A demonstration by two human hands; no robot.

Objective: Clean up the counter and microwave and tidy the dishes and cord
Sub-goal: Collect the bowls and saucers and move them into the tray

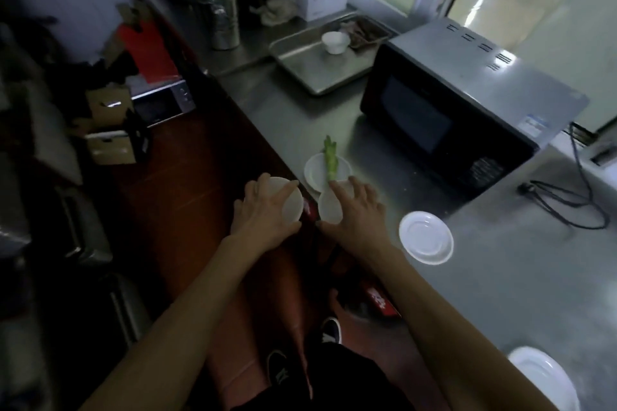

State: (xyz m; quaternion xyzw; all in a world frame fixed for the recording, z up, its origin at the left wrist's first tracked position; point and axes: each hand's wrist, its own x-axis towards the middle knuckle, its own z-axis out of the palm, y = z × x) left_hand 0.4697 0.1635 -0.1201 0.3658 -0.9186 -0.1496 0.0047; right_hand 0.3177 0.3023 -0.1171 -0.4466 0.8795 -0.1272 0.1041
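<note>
Hands around seemingly smooth round bowls

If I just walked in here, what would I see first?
Probably the two hands in the middle, at the counter's edge: the left hand holds a small white bowl and the right hand holds another white bowl. Just behind them a green vegetable stalk lies on a white plate. To the right a big black microwave sits on the steel counter.
</note>
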